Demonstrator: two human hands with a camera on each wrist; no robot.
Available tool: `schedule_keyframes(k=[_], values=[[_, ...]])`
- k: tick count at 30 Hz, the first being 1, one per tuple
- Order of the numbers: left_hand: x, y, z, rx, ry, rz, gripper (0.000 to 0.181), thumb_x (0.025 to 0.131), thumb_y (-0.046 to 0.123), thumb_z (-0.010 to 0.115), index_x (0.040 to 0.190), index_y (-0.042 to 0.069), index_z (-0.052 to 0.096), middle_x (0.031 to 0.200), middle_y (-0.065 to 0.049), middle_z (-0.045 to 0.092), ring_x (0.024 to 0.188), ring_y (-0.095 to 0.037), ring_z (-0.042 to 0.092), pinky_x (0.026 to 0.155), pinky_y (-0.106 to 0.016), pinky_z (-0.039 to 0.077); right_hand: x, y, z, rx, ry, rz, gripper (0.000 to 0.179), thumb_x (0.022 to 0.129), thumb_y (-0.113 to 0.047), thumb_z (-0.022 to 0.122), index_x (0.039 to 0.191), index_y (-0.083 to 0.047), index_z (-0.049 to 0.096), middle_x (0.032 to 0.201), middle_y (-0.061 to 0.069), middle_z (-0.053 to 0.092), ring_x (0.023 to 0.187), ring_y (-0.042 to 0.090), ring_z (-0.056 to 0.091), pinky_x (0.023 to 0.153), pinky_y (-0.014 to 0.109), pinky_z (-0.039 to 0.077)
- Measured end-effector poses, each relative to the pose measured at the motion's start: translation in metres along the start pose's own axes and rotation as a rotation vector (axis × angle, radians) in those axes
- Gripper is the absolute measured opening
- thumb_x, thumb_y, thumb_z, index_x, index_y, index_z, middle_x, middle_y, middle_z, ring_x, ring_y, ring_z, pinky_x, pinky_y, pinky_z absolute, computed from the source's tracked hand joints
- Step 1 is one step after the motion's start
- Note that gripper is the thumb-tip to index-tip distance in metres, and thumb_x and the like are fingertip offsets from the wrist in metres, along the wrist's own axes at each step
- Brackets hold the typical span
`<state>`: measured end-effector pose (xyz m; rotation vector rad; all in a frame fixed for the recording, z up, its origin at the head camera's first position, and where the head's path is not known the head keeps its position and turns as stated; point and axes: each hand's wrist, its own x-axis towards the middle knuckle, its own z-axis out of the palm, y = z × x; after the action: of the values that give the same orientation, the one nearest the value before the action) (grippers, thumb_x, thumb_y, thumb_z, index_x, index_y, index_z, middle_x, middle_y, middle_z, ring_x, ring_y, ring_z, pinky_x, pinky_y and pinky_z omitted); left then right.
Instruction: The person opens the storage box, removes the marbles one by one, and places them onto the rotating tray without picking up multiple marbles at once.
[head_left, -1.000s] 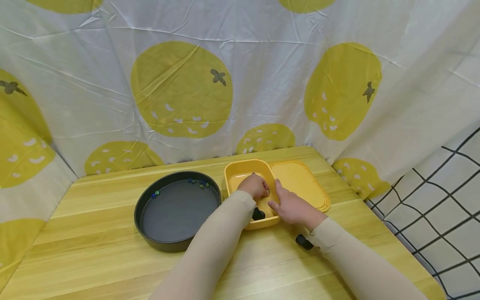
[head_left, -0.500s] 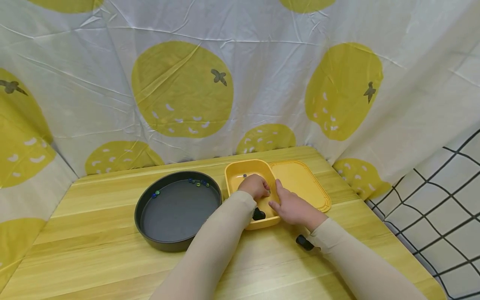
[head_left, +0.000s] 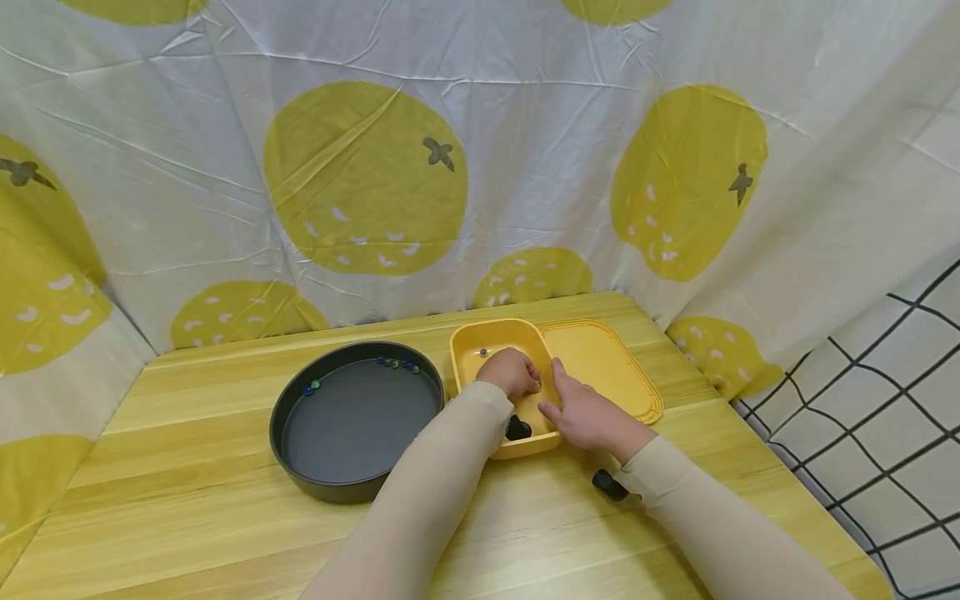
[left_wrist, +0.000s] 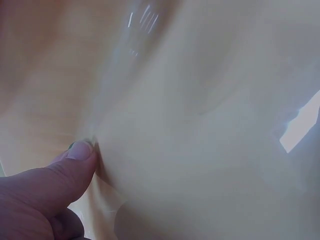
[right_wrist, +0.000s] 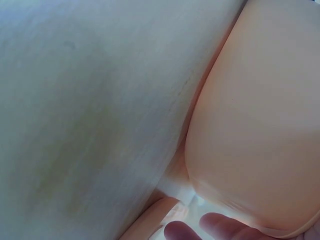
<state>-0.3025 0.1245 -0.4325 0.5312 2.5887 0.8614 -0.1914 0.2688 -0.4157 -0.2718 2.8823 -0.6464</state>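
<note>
My left hand [head_left: 510, 372] reaches down inside a yellow plastic box [head_left: 462, 340]. Its thumb and fingers pinch a small glass marble [left_wrist: 71, 146], mostly hidden; a sliver of green shows behind the thumb in the left wrist view. Another marble [head_left: 483, 352] lies on the box floor beyond that hand. My right hand [head_left: 588, 412] rests against the box's right wall with its fingers extended; its fingertips [right_wrist: 182, 231] show at the bottom of the right wrist view.
Left of the box stands a round dark pan [head_left: 352, 483]. Several blue and green marbles [head_left: 395, 364] lie along its inner edge. A flat yellow lid [head_left: 600, 362] lies right of the box, on the wooden table [head_left: 187, 467]. A patterned curtain [head_left: 517, 167] hangs behind.
A loose marble in the box has come into view and rolled slightly left. Marbles at the pan's far edge have shifted a little. Both hands stay about where they were.
</note>
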Motion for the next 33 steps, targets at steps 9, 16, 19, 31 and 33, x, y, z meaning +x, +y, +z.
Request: schedule_keyframes(k=[9,16,19,31,33], values=[[-0.003,0.003,-0.002,0.011,0.014,0.009,0.006,0.093,0.021,0.081,0.099,0.018,0.081,0.097,0.006,0.075,0.081,-0.012,0.063,0.075,-0.025,0.053,0.0,0.001,0.0,-0.015,0.001,0.007,0.083,0.112,-0.031,0.048,0.163,0.015,0.0,0.167,0.037,0.024,0.153,0.049,0.034,0.124,0.06,0.032],[-0.003,0.004,-0.009,0.029,0.045,0.052,0.007,0.097,0.025,0.078,0.101,0.02,0.081,0.105,0.005,0.077,0.089,-0.014,0.065,0.083,-0.031,0.055,0.0,0.001,0.001,-0.031,-0.016,0.032,0.086,0.112,-0.035,0.049,0.164,0.011,-0.001,0.168,0.034,0.025,0.152,0.052,0.035,0.124,0.062,0.033],[-0.005,0.003,-0.018,0.033,0.051,0.064,0.011,0.098,0.028,0.076,0.106,0.021,0.08,0.112,0.005,0.077,0.092,-0.014,0.065,0.084,-0.032,0.056,0.001,0.001,0.001,-0.047,-0.015,0.028,0.085,0.112,-0.034,0.047,0.164,0.012,-0.001,0.167,0.034,0.026,0.151,0.052,0.036,0.123,0.062,0.033],[-0.04,-0.008,-0.08,-0.05,0.104,0.13,0.02,0.102,0.03,0.072,0.117,0.02,0.079,0.135,-0.003,0.071,0.11,-0.023,0.068,0.093,-0.042,0.057,-0.001,-0.002,-0.001,-0.022,-0.043,0.054,0.085,0.113,-0.034,0.047,0.164,0.011,-0.004,0.168,0.034,0.025,0.151,0.056,0.033,0.123,0.066,0.031],[-0.047,-0.014,-0.092,-0.047,0.115,0.135,0.02,0.102,0.031,0.072,0.118,0.02,0.078,0.134,-0.004,0.07,0.111,-0.024,0.068,0.095,-0.043,0.057,-0.001,-0.002,-0.002,-0.017,-0.047,0.052,0.085,0.113,-0.033,0.047,0.164,0.011,-0.004,0.169,0.034,0.023,0.152,0.054,0.032,0.124,0.064,0.03]])
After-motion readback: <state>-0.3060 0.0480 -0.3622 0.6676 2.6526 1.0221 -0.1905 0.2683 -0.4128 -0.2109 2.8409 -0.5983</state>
